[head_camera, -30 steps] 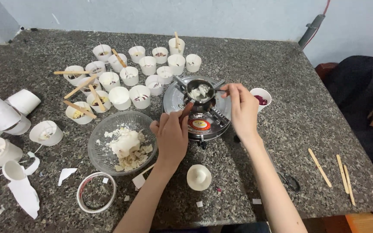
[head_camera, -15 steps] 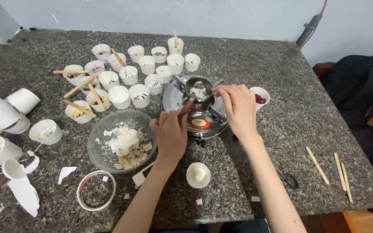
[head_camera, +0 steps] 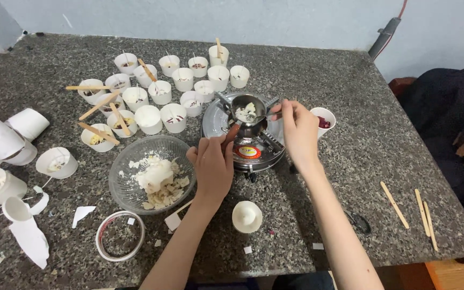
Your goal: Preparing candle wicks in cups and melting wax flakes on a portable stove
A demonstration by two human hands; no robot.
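The grey speckled stone tabletop [head_camera: 350, 107] carries everything, and most of the clutter sits on its left half. Biggest on it is the clear glass bowl [head_camera: 130, 188] at about seven o'clock from the burner, heaped with pale wax chunks [head_camera: 159, 180]; it sits just beside my left hand [head_camera: 213, 166], I think so the wax is within easy reach. Next is the round metal burner [head_camera: 248, 150] in the middle, its stand bearing a small metal ladle [head_camera: 247, 110] with whitish lumps in its bowl.

My left hand is closed around the ladle's reddish handle [head_camera: 231, 133], which slopes down toward six o'clock (a grip that holds the cup level over the heat, I judge). My right hand [head_camera: 299, 131] comes in from three o'clock with thumb and fingers pinched on a thin stick or tool at the ladle's rim; I cannot tell exactly what it is.

At ten to eleven o'clock stands a cluster of white paper cups [head_camera: 162, 94], several with wicks and wooden sticks [head_camera: 98, 134] laid across their rims, seemingly to keep the wicks centred. One more cup with dark red bits [head_camera: 323, 121] sits just beyond my right hand. A small white mould [head_camera: 247, 216] lies at six o'clock.
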